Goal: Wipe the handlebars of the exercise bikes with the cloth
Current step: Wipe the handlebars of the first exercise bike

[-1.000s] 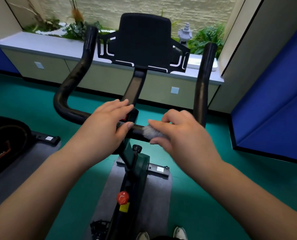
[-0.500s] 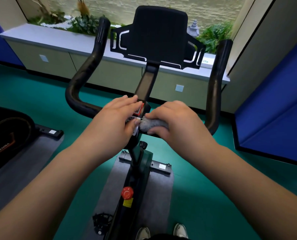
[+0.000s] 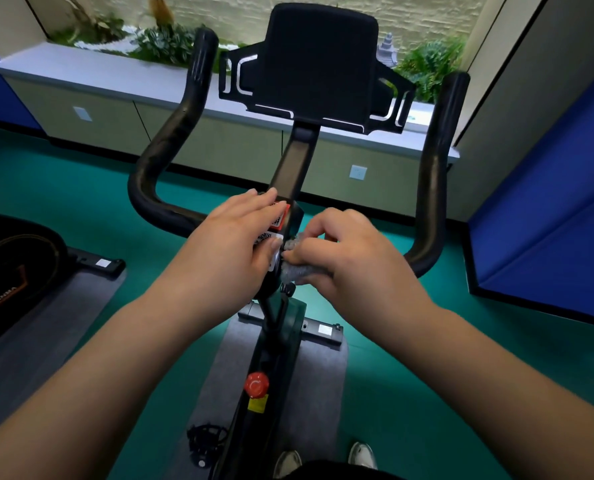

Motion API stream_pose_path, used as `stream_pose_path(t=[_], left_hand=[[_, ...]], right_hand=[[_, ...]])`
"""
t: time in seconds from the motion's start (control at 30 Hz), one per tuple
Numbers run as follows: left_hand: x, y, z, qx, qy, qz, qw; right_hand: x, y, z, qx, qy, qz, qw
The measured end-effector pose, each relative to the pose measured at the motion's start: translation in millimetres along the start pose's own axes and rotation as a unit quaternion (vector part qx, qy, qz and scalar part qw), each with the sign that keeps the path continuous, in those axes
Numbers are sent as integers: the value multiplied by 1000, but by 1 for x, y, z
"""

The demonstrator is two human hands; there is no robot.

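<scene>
At handlebars (image 3: 170,216) centre, right hand (image 3: 351,258) fingers curled round grey cloth (image 3: 302,270), left hand (image 3: 233,244) resting flat (fingers straight)

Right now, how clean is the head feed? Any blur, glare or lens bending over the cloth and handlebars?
Head view: wide-angle bending bows the counter and walls; the grey cloth under the right hand is soft with slight blur; the left hand looks sharper; soft sheen, no harsh glare, on the handlebars; the planter behind is brightly lit.
</scene>
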State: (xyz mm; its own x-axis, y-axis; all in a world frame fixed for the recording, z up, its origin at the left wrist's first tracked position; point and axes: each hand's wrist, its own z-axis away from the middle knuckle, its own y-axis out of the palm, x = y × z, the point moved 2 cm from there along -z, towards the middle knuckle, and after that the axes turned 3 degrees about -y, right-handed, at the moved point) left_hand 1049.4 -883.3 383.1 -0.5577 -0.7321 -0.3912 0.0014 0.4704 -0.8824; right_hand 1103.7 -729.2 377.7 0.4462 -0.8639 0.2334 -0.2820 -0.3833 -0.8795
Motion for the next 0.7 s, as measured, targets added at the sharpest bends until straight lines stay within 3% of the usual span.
stream_pose_path(t=[0.17, 0.37, 0.5, 0.6, 0.7], left_hand=[[-2, -1, 1, 6, 8, -3, 1000], [1, 0, 1, 12, 9, -3, 1000], [0, 0, 1, 8, 1, -9, 1000], [1, 0, 0, 4, -1, -14, 1000], [-1, 0, 0, 3, -3, -15, 1000]], right_hand=[[-17, -18, 24, 8, -20, 12, 1000], [-39, -48, 24, 55, 110, -102, 987], [-37, -26, -18, 116, 187, -117, 968], [-37, -9, -43, 150, 200, -105, 963], [-40, -8, -46, 168, 196, -162, 952]])
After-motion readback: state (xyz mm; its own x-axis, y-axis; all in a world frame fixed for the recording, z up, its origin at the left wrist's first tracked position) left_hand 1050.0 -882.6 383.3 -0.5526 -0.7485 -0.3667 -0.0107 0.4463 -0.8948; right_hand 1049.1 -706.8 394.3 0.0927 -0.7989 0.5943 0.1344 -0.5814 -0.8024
